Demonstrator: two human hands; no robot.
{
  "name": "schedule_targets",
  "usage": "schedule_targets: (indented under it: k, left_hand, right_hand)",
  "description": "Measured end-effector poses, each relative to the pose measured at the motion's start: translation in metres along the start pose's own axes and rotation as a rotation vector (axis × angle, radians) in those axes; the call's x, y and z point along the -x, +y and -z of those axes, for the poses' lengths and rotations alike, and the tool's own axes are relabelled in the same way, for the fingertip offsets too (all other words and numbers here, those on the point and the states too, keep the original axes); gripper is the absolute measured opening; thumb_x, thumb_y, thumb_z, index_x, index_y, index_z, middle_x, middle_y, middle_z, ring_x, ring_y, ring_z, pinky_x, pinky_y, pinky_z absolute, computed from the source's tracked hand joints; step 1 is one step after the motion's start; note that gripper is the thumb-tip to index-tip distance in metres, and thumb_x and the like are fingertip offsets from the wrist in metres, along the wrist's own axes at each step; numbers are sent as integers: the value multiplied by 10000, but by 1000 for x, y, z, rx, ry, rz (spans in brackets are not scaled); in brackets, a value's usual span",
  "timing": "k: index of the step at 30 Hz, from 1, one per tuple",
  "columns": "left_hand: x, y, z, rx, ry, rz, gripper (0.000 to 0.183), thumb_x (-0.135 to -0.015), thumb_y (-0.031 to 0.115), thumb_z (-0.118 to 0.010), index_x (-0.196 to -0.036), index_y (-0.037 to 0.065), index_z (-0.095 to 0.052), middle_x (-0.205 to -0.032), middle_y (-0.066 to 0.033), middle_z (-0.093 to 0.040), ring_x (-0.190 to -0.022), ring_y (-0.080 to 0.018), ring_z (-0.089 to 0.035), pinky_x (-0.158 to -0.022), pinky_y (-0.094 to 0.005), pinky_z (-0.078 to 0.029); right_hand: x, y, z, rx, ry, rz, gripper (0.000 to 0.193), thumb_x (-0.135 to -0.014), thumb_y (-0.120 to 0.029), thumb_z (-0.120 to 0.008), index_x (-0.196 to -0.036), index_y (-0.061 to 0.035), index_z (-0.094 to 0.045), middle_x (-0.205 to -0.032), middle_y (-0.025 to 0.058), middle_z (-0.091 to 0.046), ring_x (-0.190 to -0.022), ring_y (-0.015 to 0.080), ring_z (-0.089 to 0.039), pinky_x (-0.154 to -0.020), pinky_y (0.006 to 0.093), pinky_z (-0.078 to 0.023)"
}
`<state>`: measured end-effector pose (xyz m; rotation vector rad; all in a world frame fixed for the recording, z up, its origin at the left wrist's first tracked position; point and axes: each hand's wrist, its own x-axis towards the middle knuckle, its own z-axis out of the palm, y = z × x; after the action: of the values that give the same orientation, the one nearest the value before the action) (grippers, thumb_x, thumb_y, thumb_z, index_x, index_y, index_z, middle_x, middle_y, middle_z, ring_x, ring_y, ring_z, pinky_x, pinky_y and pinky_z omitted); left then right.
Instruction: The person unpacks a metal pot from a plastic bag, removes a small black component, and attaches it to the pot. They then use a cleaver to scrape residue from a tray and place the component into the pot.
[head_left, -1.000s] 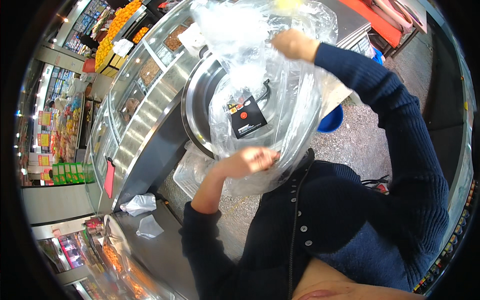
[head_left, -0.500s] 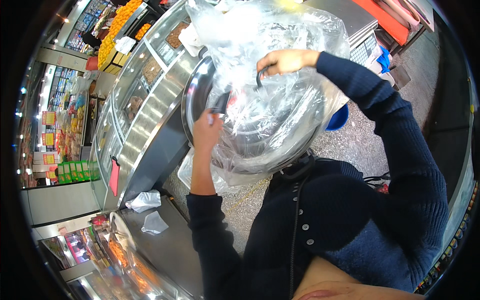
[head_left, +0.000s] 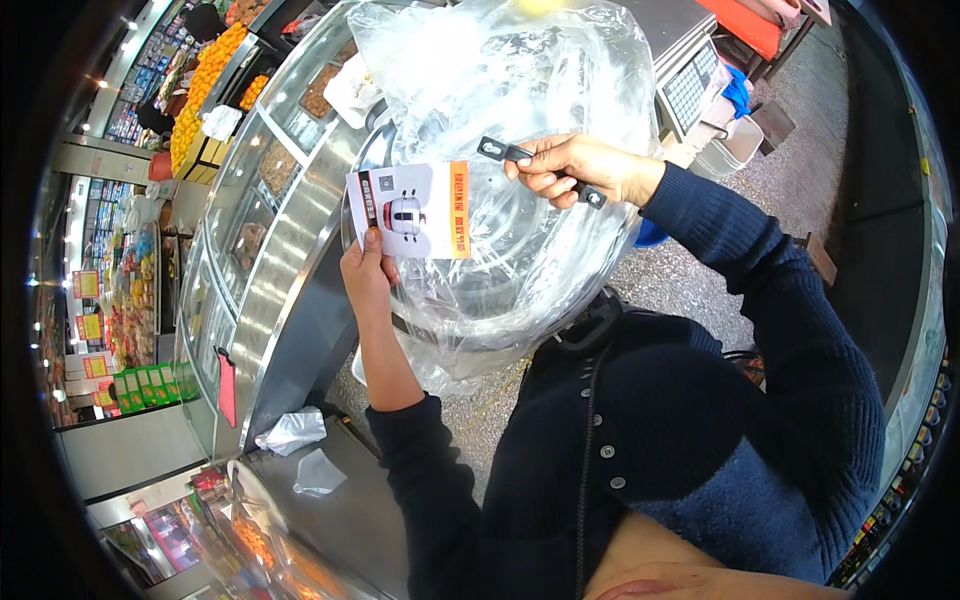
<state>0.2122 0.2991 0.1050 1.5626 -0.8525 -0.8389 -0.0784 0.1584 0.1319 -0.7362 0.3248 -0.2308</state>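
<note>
A slotted black piece [head_left: 495, 148] is gripped in the curled fingers of the right hand [head_left: 585, 172], above the right half of the clear plastic bag [head_left: 610, 100]. Its long axis slants from the bag's middle down toward its right edge; both ends are left bare and its centre is covered, so whether it is one part or two cannot be told. By the left hand [head_left: 370, 275], a printed card [head_left: 430, 220] is pinched at its lower left edge, thumb on top, over the bag's left side. The piece's left end is seen just beside the card's upper right corner; the gap in depth cannot be judged. Through the bag, a round metal pan [head_left: 500, 285] is shown. To the bag's left, a metal-edged counter [head_left: 305, 225] is seen; to its right, a keypad device [head_left: 690, 90].
</note>
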Motion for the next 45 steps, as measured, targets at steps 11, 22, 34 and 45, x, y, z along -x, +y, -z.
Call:
schedule_targets:
  k: [11,22,34,45]
  left_hand:
    - [30,24,-58,-237,-224,-130,280,-947,240,-493,-862,-6,-595,-503,-2,-469,-416,-82,-436,-405,-251,-348]
    - [-4,-45,-12,-404,-159,0,1158,-724,402,-750,-1410,-45,70,-1472,-282,-99,-1358,-364,-194,-1103,-407,-187]
    - [50,60,-254,-798,-755,-894,204,-791,81,-556,-962,60,-664,-786,-125,-640,-829,-294,-608,-907,-391,-432]
    - [-54,104,-260,240,-543,-627,1031,-682,652,-633,-1389,-2,-264,-1271,-202,-430,-1173,-317,-432,-995,-431,-332]
  right_hand:
    - [-12,30,-14,482,241,182,324,-780,-203,-739,-978,-66,-523,-650,-47,-508,-481,21,-395,-417,177,-333]
    - [126,-2,79,190,915,673,184,-925,-152,-524,-1078,-50,-521,-647,-51,-442,-508,16,-373,-435,151,-284]
    - [138,-13,85,45,320,469,127,-893,-128,-583,-1009,-81,-560,-621,-34,-484,-441,20,-338,-351,155,-220]
    - [133,-98,37,651,560,540,189,-868,-73,-544,-1039,-14,-596,-720,-78,-538,-586,-1,-449,-517,157,-364]
